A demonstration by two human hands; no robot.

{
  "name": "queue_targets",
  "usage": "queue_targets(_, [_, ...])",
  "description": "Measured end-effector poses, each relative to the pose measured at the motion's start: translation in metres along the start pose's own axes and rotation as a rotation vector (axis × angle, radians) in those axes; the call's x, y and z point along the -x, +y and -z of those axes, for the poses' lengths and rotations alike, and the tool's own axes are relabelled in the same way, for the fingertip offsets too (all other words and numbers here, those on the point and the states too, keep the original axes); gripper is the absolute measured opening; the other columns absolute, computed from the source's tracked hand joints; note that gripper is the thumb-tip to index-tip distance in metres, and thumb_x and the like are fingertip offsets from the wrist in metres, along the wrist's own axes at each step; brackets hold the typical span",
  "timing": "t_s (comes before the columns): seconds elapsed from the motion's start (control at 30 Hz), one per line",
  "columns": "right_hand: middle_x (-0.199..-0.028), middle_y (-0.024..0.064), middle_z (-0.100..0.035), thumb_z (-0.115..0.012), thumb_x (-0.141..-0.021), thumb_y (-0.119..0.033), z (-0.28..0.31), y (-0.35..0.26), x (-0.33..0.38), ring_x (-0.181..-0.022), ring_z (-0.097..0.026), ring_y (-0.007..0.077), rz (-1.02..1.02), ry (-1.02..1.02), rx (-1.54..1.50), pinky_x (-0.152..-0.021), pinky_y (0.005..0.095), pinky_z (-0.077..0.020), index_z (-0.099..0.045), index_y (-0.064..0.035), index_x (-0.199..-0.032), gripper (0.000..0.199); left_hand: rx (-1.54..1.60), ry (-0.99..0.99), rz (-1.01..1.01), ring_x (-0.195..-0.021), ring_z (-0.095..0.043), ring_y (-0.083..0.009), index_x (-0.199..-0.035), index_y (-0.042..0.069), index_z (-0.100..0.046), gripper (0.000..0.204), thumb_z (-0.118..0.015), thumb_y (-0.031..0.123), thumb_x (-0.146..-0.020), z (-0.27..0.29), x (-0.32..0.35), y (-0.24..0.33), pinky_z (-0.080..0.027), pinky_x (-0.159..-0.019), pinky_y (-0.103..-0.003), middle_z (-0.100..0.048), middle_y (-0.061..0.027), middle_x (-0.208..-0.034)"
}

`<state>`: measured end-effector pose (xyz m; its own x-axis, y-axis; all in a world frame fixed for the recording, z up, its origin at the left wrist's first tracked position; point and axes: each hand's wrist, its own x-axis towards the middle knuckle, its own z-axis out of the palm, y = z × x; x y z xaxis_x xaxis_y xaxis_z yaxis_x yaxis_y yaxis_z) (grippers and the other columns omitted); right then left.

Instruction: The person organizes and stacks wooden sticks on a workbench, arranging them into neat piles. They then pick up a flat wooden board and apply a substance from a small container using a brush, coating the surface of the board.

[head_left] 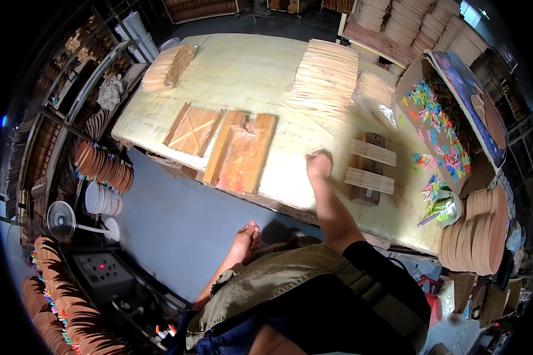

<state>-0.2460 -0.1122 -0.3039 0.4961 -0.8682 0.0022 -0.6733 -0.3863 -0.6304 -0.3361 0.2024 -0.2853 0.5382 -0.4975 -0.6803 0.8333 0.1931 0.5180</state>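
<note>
Wooden strips [373,151]: curled right hand [320,164] just left of them, left hand [245,241] farther left; couldn't tell if gripping anything.

Strips [370,180] on holder [363,196], jig [240,157] left, clothespins [441,133] in box [482,177] at right

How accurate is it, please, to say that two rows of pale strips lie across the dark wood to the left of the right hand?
The side is wrong: in the head view, the two rows of pale strips lie across the dark wood to the right of the right hand.
</note>
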Motion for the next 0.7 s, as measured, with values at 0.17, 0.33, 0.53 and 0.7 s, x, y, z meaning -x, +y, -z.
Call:
queue_targets(0.17, [-0.081, 0.0156, -0.069, -0.071, -0.076, -0.020, -0.017, 0.014, -0.025, -0.079, -0.067, 0.0310, 0.029, -0.040, -0.013, -0.073, 0.0382, -0.0520, -0.072, -0.0088, -0.079, 0.012, -0.007, 0.012, -0.002, -0.045, -0.030, -0.0102, -0.081, 0.011, -0.049, 0.028, -0.049, 0.032, -0.099, 0.001, 0.002, 0.002, -0.025, -0.042, -0.026, -0.039, 0.0023, -0.058])
queue_targets(0.33, [-0.080, 0.0141, -0.069, -0.069, -0.077, -0.016, -0.030, 0.036, -0.064, -0.069, -0.066, 0.0294, -0.210, -0.075, -0.785, -0.067, 0.0356, -0.0520, -0.073, -0.0108, -0.083, 0.009, -0.021, 0.000, -0.011, -0.045, -0.031, -0.0103, -0.081, 0.010, -0.049, 0.028, -0.050, 0.032, -0.099, 0.005, -0.003, 0.001, -0.026, -0.042, -0.025, -0.040, 0.0024, -0.058])
queue_targets(0.53, [-0.083, 0.0108, -0.065, -0.070, -0.076, -0.006, -0.027, 0.050, -0.042, -0.071, -0.063, 0.0253, 0.434, 0.189, -0.186, -0.066, 0.0344, -0.0502, -0.069, -0.0042, -0.087, 0.012, -0.047, -0.006, 0.011, -0.046, -0.030, -0.0101, -0.081, 0.011, -0.049, 0.028, -0.049, 0.032, -0.099, 0.001, -0.007, 0.005, -0.025, -0.042, -0.026, -0.039, 0.0025, -0.058])
queue_targets(0.7, [-0.093, 0.0129, -0.062, -0.064, -0.077, -0.002, -0.001, 0.026, -0.020, -0.083, -0.062, 0.0331, 0.509, 0.048, -0.087, -0.076, 0.0392, -0.0504, -0.066, -0.0070, -0.085, 0.010, -0.048, -0.055, 0.007, -0.046, -0.029, -0.0097, -0.080, 0.012, -0.049, 0.028, -0.049, 0.032, -0.099, 0.007, -0.012, 0.001, -0.024, -0.043, -0.026, -0.037, 0.0031, -0.058])
